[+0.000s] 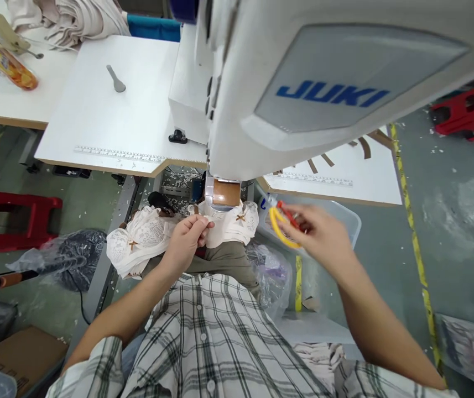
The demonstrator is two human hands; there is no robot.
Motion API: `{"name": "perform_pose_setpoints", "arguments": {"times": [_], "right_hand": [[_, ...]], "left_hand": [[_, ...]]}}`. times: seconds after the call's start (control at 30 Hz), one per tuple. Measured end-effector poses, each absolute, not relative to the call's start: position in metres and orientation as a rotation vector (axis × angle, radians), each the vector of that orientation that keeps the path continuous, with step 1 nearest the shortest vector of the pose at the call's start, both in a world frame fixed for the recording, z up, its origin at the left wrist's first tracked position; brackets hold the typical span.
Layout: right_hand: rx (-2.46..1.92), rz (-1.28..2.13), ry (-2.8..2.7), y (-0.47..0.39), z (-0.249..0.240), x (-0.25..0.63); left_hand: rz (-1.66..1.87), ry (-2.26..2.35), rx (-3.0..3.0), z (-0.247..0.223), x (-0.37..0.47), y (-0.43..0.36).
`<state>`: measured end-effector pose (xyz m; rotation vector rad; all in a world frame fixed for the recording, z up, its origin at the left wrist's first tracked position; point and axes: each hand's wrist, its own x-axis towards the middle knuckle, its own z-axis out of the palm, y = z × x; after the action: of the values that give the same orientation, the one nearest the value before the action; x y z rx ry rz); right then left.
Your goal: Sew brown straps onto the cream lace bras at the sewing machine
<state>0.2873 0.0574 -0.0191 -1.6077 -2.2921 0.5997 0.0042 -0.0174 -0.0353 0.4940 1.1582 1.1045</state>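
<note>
A white lace bra (220, 228) with a brown bow lies beneath the sewing machine's head (225, 193), above my lap. My left hand (187, 236) pinches its pale edge between thumb and fingertips. More white lace cups (137, 240) with another brown bow hang to the left of that hand; whether they belong to the same bra I cannot tell. Raised to the right of the machine, my right hand (322, 232) is closed around small scissors (280, 224) with yellow and red handles. Their tip points away from me and is slightly blurred.
The white machine body (344, 72) fills the upper right. White tabletops (137, 121) flank it, one bearing a grey spoon-shaped tool (116, 80). Brown strips (327, 160) lie on the right tabletop. Below are a clear plastic bin (350, 215) and a red stool (12, 218).
</note>
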Motion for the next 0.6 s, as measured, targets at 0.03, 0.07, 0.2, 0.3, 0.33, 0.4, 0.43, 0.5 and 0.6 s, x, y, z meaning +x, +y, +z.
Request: {"name": "perform_pose_setpoints", "arguments": {"times": [0.03,0.07,0.2,0.3,0.33,0.4,0.43,0.5,0.6], "right_hand": [[-1.620,0.450,-2.319,0.077,-0.017,0.291],[-1.612,0.311,-2.340,0.094,-0.014,0.293],[-1.491,0.025,-2.284,0.106,0.002,0.276],[-1.024,0.388,-2.537,0.065,-0.004,0.236],[-0.846,0.551,-2.654,0.052,-0.012,0.222],[-0.838,0.694,-2.727,0.038,-0.029,0.204],[-0.879,0.703,-2.731,0.036,-0.035,0.201],[-1.029,0.630,-2.685,0.041,-0.042,0.207],[-1.315,0.684,-2.306,0.055,-0.040,0.228]], "left_hand": [[1.085,1.153,0.508,-0.033,0.004,-0.016],[1.057,1.153,0.535,-0.031,0.004,-0.015],[0.834,1.144,0.694,-0.018,-0.001,-0.012],[0.609,1.081,0.731,-0.010,-0.003,-0.008],[0.530,1.081,0.751,-0.008,-0.003,-0.007],[0.389,1.097,0.862,-0.006,-0.002,-0.003],[0.376,1.140,0.962,-0.006,-0.002,-0.003],[0.518,1.333,1.236,-0.010,-0.005,-0.005],[0.940,1.666,1.510,-0.032,-0.004,-0.016]]}}
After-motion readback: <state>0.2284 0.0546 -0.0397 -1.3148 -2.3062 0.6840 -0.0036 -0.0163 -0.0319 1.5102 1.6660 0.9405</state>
